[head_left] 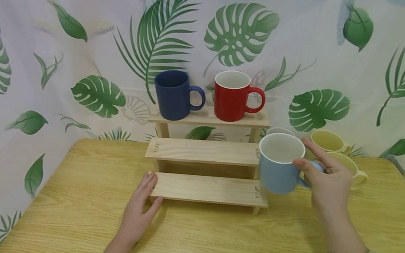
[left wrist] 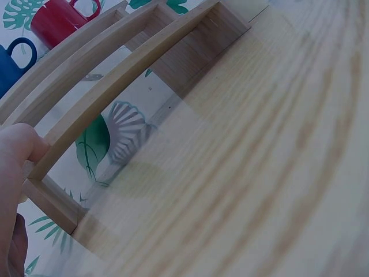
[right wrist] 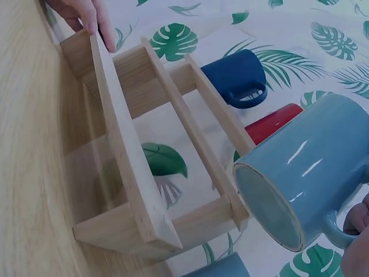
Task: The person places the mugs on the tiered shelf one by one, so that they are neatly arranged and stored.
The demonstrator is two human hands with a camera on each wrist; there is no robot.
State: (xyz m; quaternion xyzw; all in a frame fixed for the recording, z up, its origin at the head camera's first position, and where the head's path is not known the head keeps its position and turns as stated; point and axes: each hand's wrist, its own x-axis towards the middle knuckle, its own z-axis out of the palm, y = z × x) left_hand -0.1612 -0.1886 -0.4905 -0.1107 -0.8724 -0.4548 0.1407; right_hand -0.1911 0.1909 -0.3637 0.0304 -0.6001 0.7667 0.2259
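Light blue mug (head_left: 277,174) hangs upright in the air by the wooden stand (head_left: 208,150)

From where I'm standing, the carrying looks to be the step in hand. The right hand (head_left: 330,182) has the mug by its handle, thumb and fingers closed in a pinch, right beside the stand's right end. The underside shows in the right wrist view, so it is off the table (head_left: 215,243).

The left hand (head_left: 141,209) grips the near left corner of the bottom board (head_left: 204,189), fingers over the end and thumb at the front edge (bracing it, I'd guess). On the top board (head_left: 201,117), the dark blue mug (head_left: 172,97) stands at the left and the red mug (head_left: 229,100) to its right, both with handles pointing right.

To the far right are two yellow mugs (head_left: 327,141), the nearer one partly hidden behind the right hand. A pale rim (head_left: 281,131) peeps out behind the carried mug, too covered for me to tell what it belongs to.

If the stand is where this mug belongs, the next move probably calls for a shift left, then a gentle, level lowering; middle or bottom board, I can't say.
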